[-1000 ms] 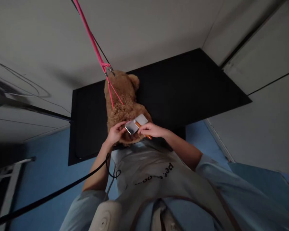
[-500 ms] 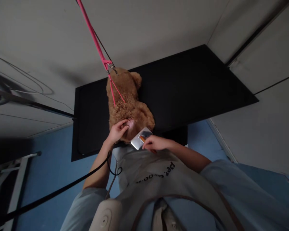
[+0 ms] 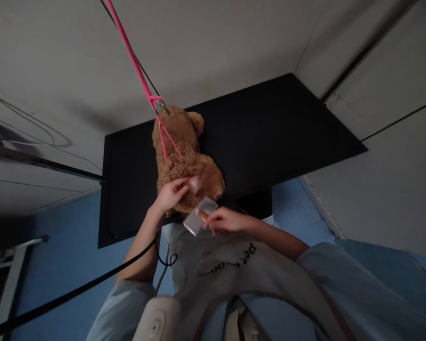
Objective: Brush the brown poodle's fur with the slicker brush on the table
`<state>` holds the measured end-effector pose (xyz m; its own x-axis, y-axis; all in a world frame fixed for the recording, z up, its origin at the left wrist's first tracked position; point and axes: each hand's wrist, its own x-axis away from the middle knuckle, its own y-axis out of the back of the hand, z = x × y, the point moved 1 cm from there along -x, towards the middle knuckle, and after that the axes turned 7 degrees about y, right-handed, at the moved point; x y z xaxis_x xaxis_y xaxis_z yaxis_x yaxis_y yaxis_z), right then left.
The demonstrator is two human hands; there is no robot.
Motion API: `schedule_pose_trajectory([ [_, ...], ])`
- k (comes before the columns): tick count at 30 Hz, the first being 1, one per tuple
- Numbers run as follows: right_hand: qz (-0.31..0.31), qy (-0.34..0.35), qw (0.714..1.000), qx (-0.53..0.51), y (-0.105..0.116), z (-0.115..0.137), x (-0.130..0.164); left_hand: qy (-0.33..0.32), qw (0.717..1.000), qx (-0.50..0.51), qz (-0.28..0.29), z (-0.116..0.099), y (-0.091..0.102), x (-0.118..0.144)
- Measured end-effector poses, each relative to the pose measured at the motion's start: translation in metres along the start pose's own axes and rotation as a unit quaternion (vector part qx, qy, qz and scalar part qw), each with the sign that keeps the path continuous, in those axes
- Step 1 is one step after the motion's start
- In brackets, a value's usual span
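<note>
A small brown curly-coated dog stands on a black table, facing away from me. A pink leash runs up from its neck to the upper left. My left hand rests on the dog's rear and parts the fur, showing a pink patch of skin. My right hand holds a slicker brush with a metal pad and an orange handle, just below the dog's rear and close to my chest.
White walls enclose the table at the back and right. The floor is blue. A black cable runs from my left arm to the lower left. A metal frame stands at the far left.
The brush has come down off the dog's back to below its rear, nearer my chest. My left hand stayed on the rear, fur now parted to pink skin.
</note>
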<state>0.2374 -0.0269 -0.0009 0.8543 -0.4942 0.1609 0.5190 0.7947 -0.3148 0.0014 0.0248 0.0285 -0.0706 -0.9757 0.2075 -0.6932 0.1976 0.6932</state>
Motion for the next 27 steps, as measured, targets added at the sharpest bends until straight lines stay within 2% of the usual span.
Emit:
schedule_pose_trajectory([
  [2,-0.076,0.041,0.996,0.002,0.004,0.003,-0.007,-0.009,0.999,-0.042,0.006,-0.009,0.005,-0.004],
  [3,-0.089,0.042,0.995,0.001,0.005,0.002,-0.008,-0.008,0.998,-0.066,0.005,-0.015,0.007,-0.005],
  [5,-0.04,-0.004,0.999,-0.01,0.002,-0.003,-0.001,-0.021,0.994,-0.103,-0.019,-0.025,0.011,-0.007],
  [6,-0.006,-0.033,0.999,-0.02,0.0,-0.006,0.007,-0.04,0.992,-0.112,-0.05,-0.031,0.013,-0.007],
  [8,0.025,-0.058,0.997,-0.048,-0.003,-0.012,0.03,-0.085,0.978,-0.113,-0.157,-0.041,0.014,-0.007],
  [10,0.01,-0.025,0.997,-0.078,-0.002,-0.015,0.052,-0.109,0.955,-0.124,-0.248,-0.05,0.009,-0.008],
  [11,-0.013,-0.001,0.996,-0.084,0.001,-0.014,0.06,-0.112,0.949,-0.143,-0.259,-0.054,0.004,-0.009],
  [12,-0.046,0.018,0.996,-0.078,0.006,-0.014,0.066,-0.115,0.947,-0.175,-0.244,-0.059,-0.004,-0.011],
  [14,-0.154,0.032,0.987,-0.02,0.017,-0.012,0.072,-0.122,0.943,-0.263,-0.163,-0.069,-0.022,-0.016],
  [17,-0.344,0.043,0.934,0.082,0.037,-0.005,0.073,-0.106,0.915,-0.388,-0.037,-0.086,-0.052,-0.023],
  [20,-0.446,0.096,0.882,0.118,0.054,0.008,0.066,-0.094,0.899,-0.423,0.056,-0.102,-0.073,-0.026],
  [23,-0.505,0.153,0.842,0.112,0.067,0.027,0.043,-0.13,0.892,-0.42,0.106,-0.11,-0.085,-0.018],
  [24,-0.509,0.172,0.838,0.095,0.071,0.034,0.03,-0.139,0.887,-0.425,0.12,-0.109,-0.087,-0.013],
  [25,-0.496,0.188,0.845,0.071,0.075,0.041,0.016,-0.147,0.881,-0.431,0.13,-0.107,-0.09,-0.007],
  [27,-0.42,0.187,0.888,0.016,0.081,0.055,-0.017,-0.161,0.871,-0.446,0.129,-0.1,-0.093,0.005],
])
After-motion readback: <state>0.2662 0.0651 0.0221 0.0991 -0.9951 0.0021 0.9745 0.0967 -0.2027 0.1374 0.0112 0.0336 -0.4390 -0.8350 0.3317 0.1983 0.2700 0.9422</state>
